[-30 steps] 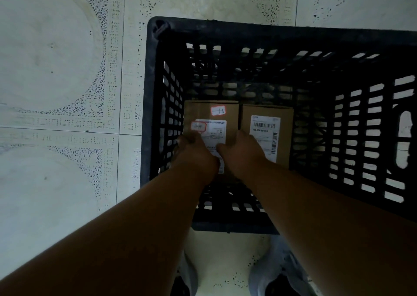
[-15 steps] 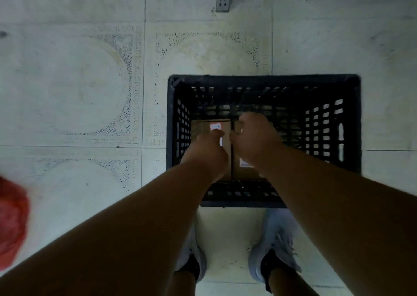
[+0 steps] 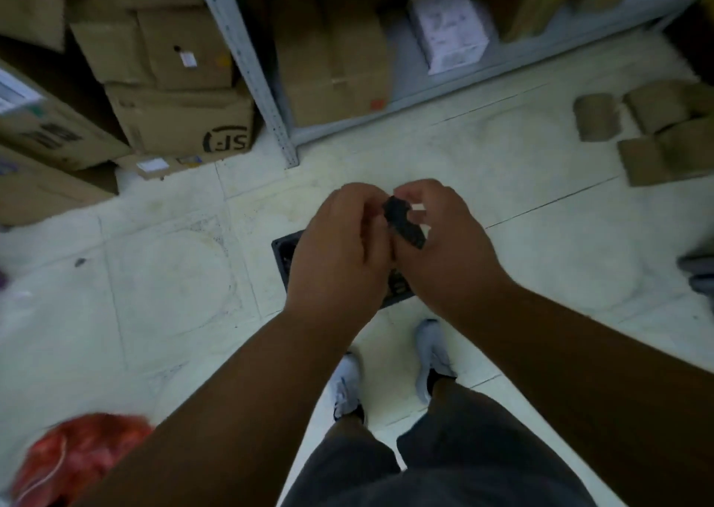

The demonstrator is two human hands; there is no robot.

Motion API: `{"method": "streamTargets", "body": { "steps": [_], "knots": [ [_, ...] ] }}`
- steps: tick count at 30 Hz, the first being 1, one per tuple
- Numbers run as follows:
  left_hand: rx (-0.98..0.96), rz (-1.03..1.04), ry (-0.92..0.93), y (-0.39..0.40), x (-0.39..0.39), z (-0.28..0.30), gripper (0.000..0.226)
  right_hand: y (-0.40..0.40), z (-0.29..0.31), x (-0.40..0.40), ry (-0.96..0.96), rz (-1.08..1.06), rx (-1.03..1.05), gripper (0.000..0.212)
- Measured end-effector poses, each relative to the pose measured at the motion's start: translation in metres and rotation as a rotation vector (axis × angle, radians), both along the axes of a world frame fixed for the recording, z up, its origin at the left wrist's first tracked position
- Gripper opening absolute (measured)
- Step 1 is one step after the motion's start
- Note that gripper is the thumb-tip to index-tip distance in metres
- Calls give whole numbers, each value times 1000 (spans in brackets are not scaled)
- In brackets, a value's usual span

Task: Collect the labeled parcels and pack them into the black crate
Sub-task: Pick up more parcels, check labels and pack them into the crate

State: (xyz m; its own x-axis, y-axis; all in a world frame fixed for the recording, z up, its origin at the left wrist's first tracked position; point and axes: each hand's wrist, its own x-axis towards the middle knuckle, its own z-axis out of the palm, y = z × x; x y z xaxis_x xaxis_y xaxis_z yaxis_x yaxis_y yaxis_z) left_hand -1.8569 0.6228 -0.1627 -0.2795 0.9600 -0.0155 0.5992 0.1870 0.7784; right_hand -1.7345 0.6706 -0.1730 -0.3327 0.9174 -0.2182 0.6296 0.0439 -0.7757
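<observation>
My left hand (image 3: 340,251) and my right hand (image 3: 448,244) are raised close together at the middle of the view, fingers curled inward. They hide most of the black crate (image 3: 282,252) on the floor below; only its left corner and a strip of its near rim show. A dark latticed patch (image 3: 403,222) shows between my fingertips; I cannot tell whether it is the crate behind them or something held. The parcels in the crate are hidden. More parcels lie on the shelf: a brown box (image 3: 332,66) and a white labelled box (image 3: 448,23).
A grey metal shelf post (image 3: 247,66) stands ahead. Stacked cartons (image 3: 181,120) fill the far left. Brown wrapped parcels (image 3: 657,132) lie on the floor at the right. A red bag (image 3: 77,456) sits at the bottom left. My shoes (image 3: 347,387) stand just behind the crate.
My head has risen and tilted up, so the crate looks small and the shelves have come into view. Both hands have lifted out of the crate, leaving the parcels inside.
</observation>
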Motion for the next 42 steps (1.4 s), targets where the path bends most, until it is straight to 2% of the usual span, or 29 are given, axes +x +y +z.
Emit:
{"method": "streamTargets", "body": {
  "steps": [3, 9, 16, 21, 27, 33, 38, 42],
  "knots": [
    [51, -112, -93, -1, 43, 53, 15, -17, 60, 55, 54, -106, 44, 46],
    [151, -354, -75, 32, 154, 128, 18, -17, 136, 198, 61, -345, 219, 52],
    [194, -450, -164, 89, 337, 147, 22, -1, 188, 391, 32, -575, 308, 66],
    [188, -609, -169, 135, 432, 156, 22, 26, 197, 484, 11, -676, 246, 77],
    [126, -633, -135, 230, 469, 141, 29, 117, 173, 526, 15, -739, 170, 105],
    [1, -639, -244, 368, 501, 115, 24, 245, 163, 557, -26, -692, 156, 113],
    [25, -688, -270, 493, 544, 131, 27, 348, 177, 599, -19, -735, 147, 117],
    [-27, -719, -303, 560, 589, 130, 28, 411, 171, 637, -39, -735, 35, 127]
  ]
}}
